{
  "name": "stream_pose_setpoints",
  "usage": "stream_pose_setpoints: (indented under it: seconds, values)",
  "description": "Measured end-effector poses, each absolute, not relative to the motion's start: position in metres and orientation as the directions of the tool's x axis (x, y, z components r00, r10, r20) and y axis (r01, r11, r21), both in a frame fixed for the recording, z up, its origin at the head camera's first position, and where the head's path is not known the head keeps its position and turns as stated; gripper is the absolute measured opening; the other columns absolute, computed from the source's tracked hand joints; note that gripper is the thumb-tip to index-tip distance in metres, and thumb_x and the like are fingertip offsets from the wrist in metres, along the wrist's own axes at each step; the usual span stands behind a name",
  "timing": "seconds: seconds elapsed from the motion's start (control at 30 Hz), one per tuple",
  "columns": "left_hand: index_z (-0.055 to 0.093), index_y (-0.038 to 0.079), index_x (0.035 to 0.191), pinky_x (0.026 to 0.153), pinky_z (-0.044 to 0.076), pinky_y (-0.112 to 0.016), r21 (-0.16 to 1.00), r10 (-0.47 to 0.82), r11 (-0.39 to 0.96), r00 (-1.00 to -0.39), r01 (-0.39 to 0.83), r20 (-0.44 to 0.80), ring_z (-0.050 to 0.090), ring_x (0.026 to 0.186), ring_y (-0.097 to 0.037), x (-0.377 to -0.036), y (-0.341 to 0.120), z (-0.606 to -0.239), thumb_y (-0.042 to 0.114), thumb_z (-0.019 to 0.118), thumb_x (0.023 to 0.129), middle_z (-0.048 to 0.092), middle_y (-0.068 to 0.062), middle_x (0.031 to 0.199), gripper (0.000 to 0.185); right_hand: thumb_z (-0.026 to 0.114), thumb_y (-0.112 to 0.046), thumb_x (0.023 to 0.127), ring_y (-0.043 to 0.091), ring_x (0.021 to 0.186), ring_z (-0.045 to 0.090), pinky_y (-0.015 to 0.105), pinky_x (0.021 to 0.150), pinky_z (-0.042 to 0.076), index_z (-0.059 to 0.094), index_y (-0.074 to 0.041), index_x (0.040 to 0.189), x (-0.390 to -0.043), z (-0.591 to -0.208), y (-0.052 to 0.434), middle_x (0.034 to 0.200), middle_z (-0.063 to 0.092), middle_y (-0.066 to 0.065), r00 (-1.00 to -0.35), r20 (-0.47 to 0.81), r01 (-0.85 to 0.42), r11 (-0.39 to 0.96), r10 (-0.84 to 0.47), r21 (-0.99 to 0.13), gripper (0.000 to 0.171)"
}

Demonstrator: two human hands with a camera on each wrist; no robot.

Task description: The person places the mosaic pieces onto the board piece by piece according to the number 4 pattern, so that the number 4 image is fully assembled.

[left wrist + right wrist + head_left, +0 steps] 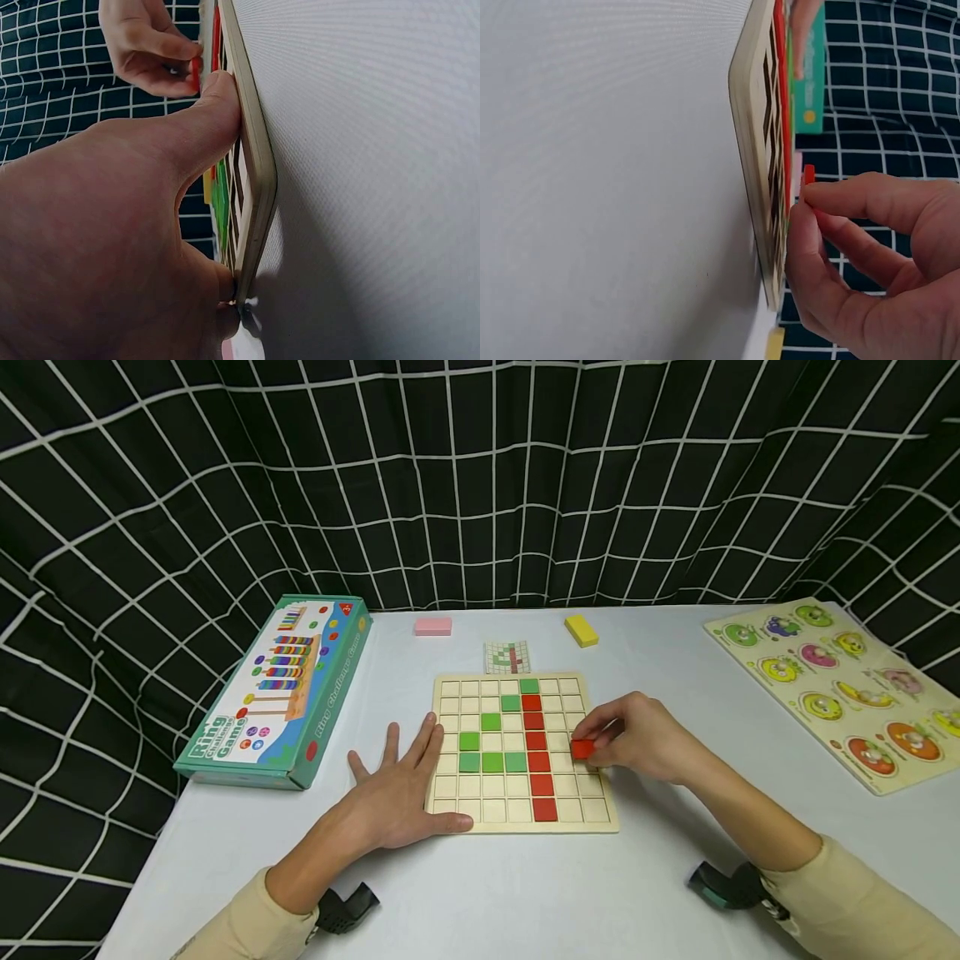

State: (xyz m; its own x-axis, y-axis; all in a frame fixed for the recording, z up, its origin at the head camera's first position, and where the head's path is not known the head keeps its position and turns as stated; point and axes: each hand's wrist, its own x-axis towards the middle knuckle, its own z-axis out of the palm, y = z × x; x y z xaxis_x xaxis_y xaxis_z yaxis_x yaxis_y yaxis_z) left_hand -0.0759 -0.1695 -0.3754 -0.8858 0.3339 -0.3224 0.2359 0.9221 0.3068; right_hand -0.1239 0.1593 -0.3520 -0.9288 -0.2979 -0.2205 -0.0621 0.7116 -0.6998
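A wooden grid board [525, 828] lies on the white table, with a column of red square tiles [538, 762] and several green tiles [492, 762] set in its cells. My left hand [393, 797] rests spread at the board's left side, thumb over the front edge and fingertips by the left edge. Between thumb and fingers of my right hand [637, 739] I pinch a red square tile [582, 749], held above the right part of the grid. The right wrist view shows this tile [809, 175] apart from the board, on edge in that view.
Behind the board lies a small pattern card [497, 658], with a pink block [433, 627] and a yellow block [581, 631] farther back. A ring game box [273, 693] sits at left, a fruit puzzle board [840, 685] at right. A dark grid curtain [480, 485] hangs behind.
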Motion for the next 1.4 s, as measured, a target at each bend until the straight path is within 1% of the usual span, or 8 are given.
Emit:
stream_pose_setpoints:
  seconds: [0.3, 0.57, 0.9, 1.17, 1.4]
  values:
    - [0.008, 0.011, 0.169, 0.1, 0.006, -0.094, 0.304, 0.337, 0.921, -0.887, 0.241, -0.315, -0.003, 0.158, -0.053, -0.077, -0.169, -0.376, 0.076, 0.07, 0.083, -0.005, -0.001, 0.177, 0.124, 0.081, 0.001, 0.079, 0.018, 0.079, 0.061, 0.027, 0.066, 0.051, 0.081, -0.009, 0.101, -0.125, -0.355, 0.148, 0.084, 0.071, 0.003, -0.908, -0.246, -0.071, 0.703, -0.34, -0.708, 0.025]
    - [0.008, 0.011, 0.169, 0.1, 0.006, -0.094, 0.303, 0.335, 0.922, -0.889, 0.241, -0.312, -0.002, 0.158, -0.054, -0.076, -0.17, -0.375, 0.076, 0.07, 0.083, -0.004, -0.001, 0.177, 0.124, 0.082, 0.003, 0.077, 0.016, 0.077, 0.063, 0.026, 0.068, 0.052, 0.081, -0.009, 0.098, -0.126, -0.358, 0.14, 0.081, 0.071, 0.0, -0.898, -0.247, -0.092, 0.703, -0.365, -0.705, 0.024]
    - [0.009, 0.011, 0.169, 0.1, 0.007, -0.094, 0.294, 0.336, 0.924, -0.887, 0.245, -0.316, -0.002, 0.158, -0.053, -0.076, -0.17, -0.375, 0.075, 0.07, 0.083, -0.005, 0.0, 0.177, 0.123, 0.08, 0.006, 0.074, 0.016, 0.075, 0.062, 0.031, 0.07, 0.052, 0.081, -0.01, 0.095, -0.126, -0.358, 0.135, 0.079, 0.07, 0.001, -0.894, -0.261, -0.1, 0.73, -0.365, -0.677, 0.027]
    - [0.008, 0.013, 0.169, 0.102, 0.007, -0.093, 0.291, 0.33, 0.927, -0.886, 0.238, -0.325, -0.003, 0.159, -0.052, -0.076, -0.169, -0.375, 0.075, 0.07, 0.083, -0.006, 0.001, 0.177, 0.123, 0.082, 0.006, 0.074, 0.016, 0.075, 0.061, 0.03, 0.07, 0.052, 0.081, -0.011, 0.094, -0.126, -0.357, 0.133, 0.078, 0.069, 0.001, -0.894, -0.265, -0.099, 0.737, -0.36, -0.668, 0.027]
    - [0.008, 0.011, 0.169, 0.101, 0.007, -0.094, 0.296, 0.332, 0.925, -0.886, 0.239, -0.323, -0.002, 0.158, -0.053, -0.076, -0.169, -0.375, 0.074, 0.071, 0.083, -0.005, -0.001, 0.177, 0.123, 0.082, 0.007, 0.073, 0.015, 0.073, 0.061, 0.029, 0.068, 0.051, 0.081, -0.011, 0.092, -0.126, -0.358, 0.133, 0.075, 0.068, 0.0, -0.896, -0.242, -0.124, 0.734, -0.372, -0.668, 0.027]
